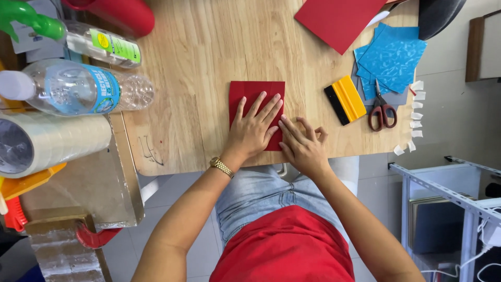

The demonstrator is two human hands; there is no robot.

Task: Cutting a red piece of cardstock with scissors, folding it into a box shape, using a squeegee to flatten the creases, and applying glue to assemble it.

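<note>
Red paper point(249, 96): folded rectangle, lying flat on the wooden desk point(198, 62) near its front edge.
Left hand point(254, 128): open, fingers spread, palm pressing the sheet down.
Right hand point(302, 145): open, fingertips laid along the sheet's right edge, gripping nothing.
Handling note: the crease looks best set with the left palm anchoring the sheet while the right fingertips run firmly along the fold, edges kept aligned.
Yellow squeegee point(345, 99): black-edged, just right of the sheet.
Scissors point(382, 109): red-handled, beside blue textured sheets point(394, 55).
Larger red sheet point(336, 18): far edge.
Clear bottle point(78, 89): on its side, left, with a blue wrap label.
Second bottle point(102, 44): green and yellow label.
Tape roll point(49, 141): clear, large, lower left.
White paper scraps point(416, 112): desk's right edge.
</note>
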